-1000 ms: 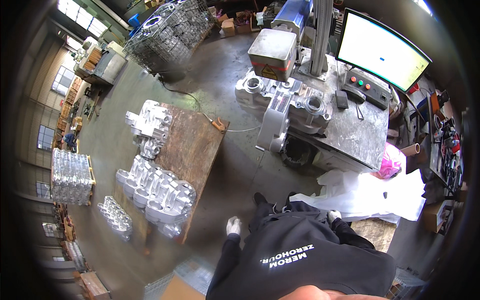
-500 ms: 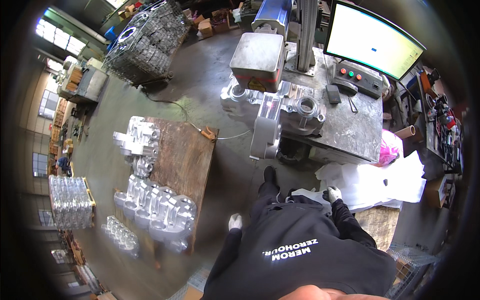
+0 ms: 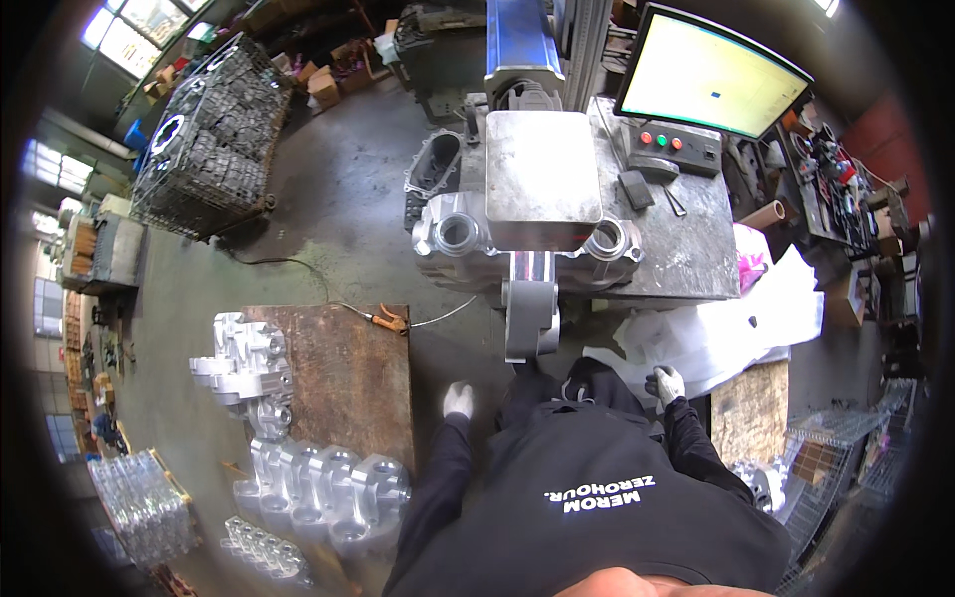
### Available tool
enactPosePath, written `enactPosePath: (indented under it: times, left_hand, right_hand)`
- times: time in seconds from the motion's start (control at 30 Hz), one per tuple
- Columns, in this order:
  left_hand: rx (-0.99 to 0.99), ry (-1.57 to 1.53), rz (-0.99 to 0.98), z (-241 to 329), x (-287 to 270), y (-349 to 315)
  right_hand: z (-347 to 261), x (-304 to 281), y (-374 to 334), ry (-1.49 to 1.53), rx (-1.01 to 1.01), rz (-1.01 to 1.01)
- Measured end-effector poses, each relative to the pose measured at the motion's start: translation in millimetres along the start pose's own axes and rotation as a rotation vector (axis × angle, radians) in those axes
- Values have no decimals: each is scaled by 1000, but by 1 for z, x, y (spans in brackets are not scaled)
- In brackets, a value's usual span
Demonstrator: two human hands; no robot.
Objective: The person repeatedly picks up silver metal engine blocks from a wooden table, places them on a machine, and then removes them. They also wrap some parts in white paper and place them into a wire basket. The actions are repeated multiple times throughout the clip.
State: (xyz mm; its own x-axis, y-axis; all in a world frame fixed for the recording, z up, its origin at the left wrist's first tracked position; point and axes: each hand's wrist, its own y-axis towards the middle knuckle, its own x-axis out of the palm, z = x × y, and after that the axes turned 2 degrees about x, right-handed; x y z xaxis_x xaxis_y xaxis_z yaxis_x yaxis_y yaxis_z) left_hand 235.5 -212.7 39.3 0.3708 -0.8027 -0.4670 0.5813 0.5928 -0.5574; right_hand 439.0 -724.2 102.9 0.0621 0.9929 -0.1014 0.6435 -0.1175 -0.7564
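Note:
My left hand (image 3: pixel 458 399), in a pale glove, hangs beside my body, to the right of a wooden tabletop (image 3: pixel 348 378). Its fingers look curled in, with nothing visible in them. My right hand (image 3: pixel 667 384), gloved too, is closed at the near left edge of white wrapping sheets (image 3: pixel 686 338); I see nothing held in it. Ahead of me, a large cast-metal housing (image 3: pixel 458 234) lies under the boxy head (image 3: pixel 543 164) of a bench machine. One grey arm of the housing (image 3: pixel 527 313) juts toward me past the bench edge.
Several silver castings (image 3: pixel 328 488) stand along the wooden tabletop's left and near sides. An orange-handled air gun (image 3: pixel 391 318) rests on its far edge. A lit monitor (image 3: pixel 711 75) and a button box (image 3: pixel 676 149) are on the metal bench (image 3: pixel 696 239). A wire cage of castings (image 3: pixel 209 139) stands far left.
My view has turned and shifted, so the machine and housing now appear more squarely in front of me. Both hands remain low beside my body, the left slightly farther forward.

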Motion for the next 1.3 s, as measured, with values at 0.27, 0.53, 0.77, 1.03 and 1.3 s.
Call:
enactPosePath:
  times: [0.27,0.53,0.77,1.03,1.3]
  left_hand:
    - [9,-15,-72,7,-16,55]
    - [6,65,-120,-5,13,66]
    - [-84,-263,-212,15,7,51]
    - [50,70,-149,8,-16,65]
    - [80,63,-183,20,-15,57]
  right_hand:
    - [34,-3,-23,-27,4,127]
    - [80,-11,-42,159,58,243]
    - [54,14,-47,341,-12,81]
    - [20,42,-41,72,10,182]
    - [69,25,-21,104,89,185]
